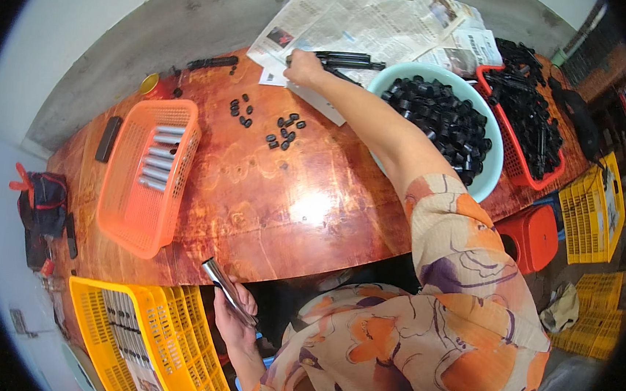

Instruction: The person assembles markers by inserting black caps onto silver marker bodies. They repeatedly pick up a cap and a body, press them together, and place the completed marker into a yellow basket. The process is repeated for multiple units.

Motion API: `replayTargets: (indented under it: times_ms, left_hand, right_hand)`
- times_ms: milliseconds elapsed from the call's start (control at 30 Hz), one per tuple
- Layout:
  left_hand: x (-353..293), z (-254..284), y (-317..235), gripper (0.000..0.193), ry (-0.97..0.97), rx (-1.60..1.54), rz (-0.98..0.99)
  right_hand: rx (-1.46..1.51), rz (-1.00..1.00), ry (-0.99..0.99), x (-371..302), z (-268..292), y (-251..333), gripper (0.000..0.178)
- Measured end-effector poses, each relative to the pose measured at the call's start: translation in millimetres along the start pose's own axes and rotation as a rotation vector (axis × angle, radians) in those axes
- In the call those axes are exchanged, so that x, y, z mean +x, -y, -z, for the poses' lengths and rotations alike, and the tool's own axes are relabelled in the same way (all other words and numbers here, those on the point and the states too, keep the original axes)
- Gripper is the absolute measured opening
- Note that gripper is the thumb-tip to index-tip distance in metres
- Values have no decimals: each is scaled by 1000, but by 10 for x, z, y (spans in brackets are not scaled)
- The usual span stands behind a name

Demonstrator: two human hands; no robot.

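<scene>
left hand (233, 320) has its grip closed on a silver tube (219, 278) near the worktop (254, 198) edge, right hand (306, 69) is at the black rods (350, 56), can't tell if its grip has one. Looks partway imo: more tubes (158, 163) in the orange basket (142, 211), loads of black pieces (437, 117) left in the bowl (492, 179)

On the table (354, 228), a basket (135, 214) of tubes (158, 163) stands left of a basin (494, 169) of parts (437, 117), newspaper (356, 15) behind.
</scene>
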State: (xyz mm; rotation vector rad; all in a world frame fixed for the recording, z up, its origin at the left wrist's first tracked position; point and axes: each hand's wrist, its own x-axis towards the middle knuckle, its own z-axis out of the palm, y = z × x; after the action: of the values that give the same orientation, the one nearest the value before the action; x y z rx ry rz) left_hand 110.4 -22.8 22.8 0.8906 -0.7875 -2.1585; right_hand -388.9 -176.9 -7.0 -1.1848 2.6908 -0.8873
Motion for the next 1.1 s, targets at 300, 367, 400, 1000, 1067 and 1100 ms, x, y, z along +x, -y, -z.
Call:
replayTargets:
  times_ms: [300, 367, 400, 1000, 1067, 1100]
  left_hand:
    - [-65, -50, 42, 37, 45, -60, -23]
    - [-83, -58, 49, 36, 56, -63, -16]
    - [-86, -77, 57, 36, 57, -69, -4]
    - [162, -720, -72, 20, 344, -314, 58]
    - [381, -837, -42, 19, 373, -291, 26]
    - [471, -952, -46, 21, 323, -235, 18]
  right_hand:
    - [-106, -37, 413, -21, 1040, -139, 35]
    - [-334, 129, 77, -128, 1091, -398, 29]
    - [-386, 117, 178, -172, 1120, -447, 31]
    - [477, 255, 312, -1413, 1671, 220, 25]
    - [436, 462, 201, -1882, 1754, 336, 24]
    - [417, 486, 145, -2146, 1815, 404, 24]
